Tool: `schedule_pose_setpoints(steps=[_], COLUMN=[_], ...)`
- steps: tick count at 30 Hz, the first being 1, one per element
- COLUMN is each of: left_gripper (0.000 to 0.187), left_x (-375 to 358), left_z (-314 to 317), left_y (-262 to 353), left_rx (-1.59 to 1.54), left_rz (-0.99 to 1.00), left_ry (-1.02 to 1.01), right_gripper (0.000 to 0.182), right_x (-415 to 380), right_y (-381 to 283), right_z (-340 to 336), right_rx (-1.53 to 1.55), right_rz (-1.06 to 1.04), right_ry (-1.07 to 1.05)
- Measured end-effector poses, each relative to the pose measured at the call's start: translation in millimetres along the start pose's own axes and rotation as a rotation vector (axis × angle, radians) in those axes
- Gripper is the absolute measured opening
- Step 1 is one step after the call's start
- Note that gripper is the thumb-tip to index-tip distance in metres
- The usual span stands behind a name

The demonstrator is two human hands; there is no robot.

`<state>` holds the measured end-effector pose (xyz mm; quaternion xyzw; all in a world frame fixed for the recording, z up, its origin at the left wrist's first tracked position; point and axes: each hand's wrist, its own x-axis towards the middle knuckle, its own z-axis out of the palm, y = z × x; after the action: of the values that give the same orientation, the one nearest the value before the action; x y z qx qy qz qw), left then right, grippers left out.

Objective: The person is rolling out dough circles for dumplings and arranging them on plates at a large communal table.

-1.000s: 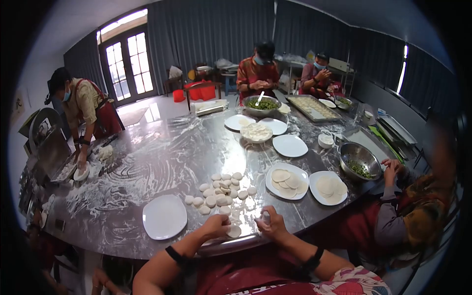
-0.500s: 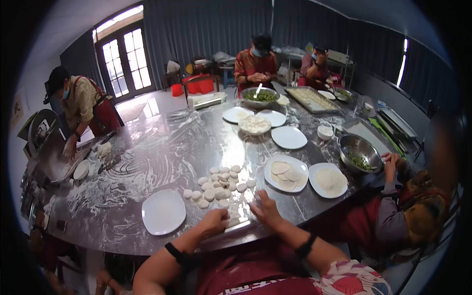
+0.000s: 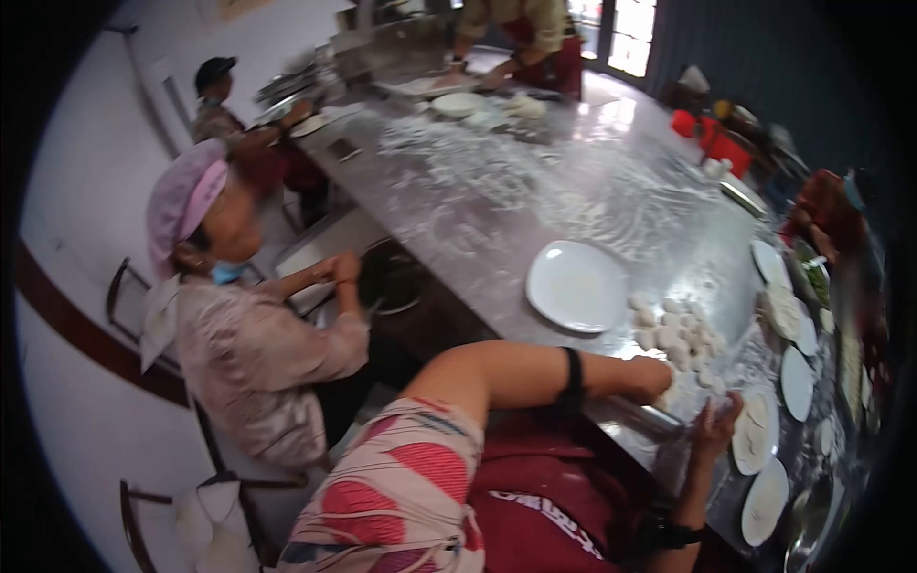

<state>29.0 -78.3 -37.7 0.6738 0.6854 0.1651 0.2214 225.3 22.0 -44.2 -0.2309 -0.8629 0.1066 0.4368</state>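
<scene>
My left hand [image 3: 650, 378] lies curled on the floured table edge, fingers closed on a small flat dough disc [image 3: 668, 394]. My right hand [image 3: 715, 423] grips the end of a slim rolling pin [image 3: 653, 417] that runs under my left wrist. Several small round dough pieces [image 3: 673, 328] sit in a cluster just beyond my left hand. An empty white plate [image 3: 576, 285] lies to the left of that cluster. Plates with rolled wrappers [image 3: 755, 430] lie beyond my right hand.
A person in a pink cap [image 3: 222, 286] sits close on my left at the dark floured table [image 3: 535, 191]. More people work at the far end [image 3: 521, 29] and the right side [image 3: 831, 205]. Other white plates [image 3: 795, 380] line the right edge. A chair [image 3: 205, 511] stands at lower left.
My view has swung sharply left, so the table now runs diagonally and the person in the pink cap has come into view. My hands remain at the rolling pin and dough.
</scene>
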Motion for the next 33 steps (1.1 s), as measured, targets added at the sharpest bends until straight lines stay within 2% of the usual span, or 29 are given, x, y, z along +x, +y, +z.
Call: schedule_pose_setpoints(steps=[1,2,4,5,7,9,12,14,16,18,22,24,27,28,30,33], left_gripper=[0.016,0.017,0.018,0.016,0.015,0.017,0.019,0.021,0.020,0.018,0.018,0.019,0.020,0.020,0.020,0.022], left_x=[8,10,1,-1,4,13,-5,2,13,10,4,-4,1,5,10,-9], left_z=[6,7,0,-3,5,16,-3,-5,-6,-1,0,3,-5,-4,-2,-18], left_y=[0,-1,2,2,-9,-17,4,10,10,7,-2,-3,13,14,15,25], left_rx=[-0.001,-0.004,-0.031,-0.020,-0.064,-0.020,-0.041,0.029,0.135,0.048,0.011,-0.009,0.015,0.024,0.001,-0.060], left_rz=[0.003,0.013,0.143,0.110,0.072,0.082,0.111,0.092,0.109,0.145,0.093,0.061,0.052,0.025,0.083,0.050], left_ry=[-0.004,0.002,-0.003,-0.066,-0.017,-0.067,-0.037,-0.077,-0.163,-0.110,-0.081,-0.092,-0.092,-0.077,-0.096,-0.113], right_gripper=[0.034,0.034,0.034,0.034,0.035,0.034,0.035,0.035,0.035,0.034,0.031,0.030,0.032,0.033,0.036,0.037], right_x=[2,10,-7,-31,-41,-37,-5,-1,6,-17,-55,-46,-5,10,15,-19], right_y=[5,-19,-7,3,-11,-32,-47,-12,-22,-10,-12,-19,-14,-5,-40,-47], right_z=[8,0,-12,-21,-29,-36,-22,-5,-3,-16,-29,-24,-8,3,-13,-30], right_rx=[0.193,0.167,-0.028,0.010,-0.020,-0.141,0.291,0.291,0.269,0.113,0.181,0.087,0.319,-0.073,0.251,0.131], right_rz=[0.243,0.193,-0.094,0.038,0.055,-0.160,0.403,0.363,0.356,0.251,0.125,0.022,0.528,-0.166,0.355,0.126], right_ry=[-0.001,0.038,0.095,0.050,0.056,0.160,-0.014,-0.018,-0.012,-0.006,0.070,0.117,-0.127,0.129,-0.035,0.091])
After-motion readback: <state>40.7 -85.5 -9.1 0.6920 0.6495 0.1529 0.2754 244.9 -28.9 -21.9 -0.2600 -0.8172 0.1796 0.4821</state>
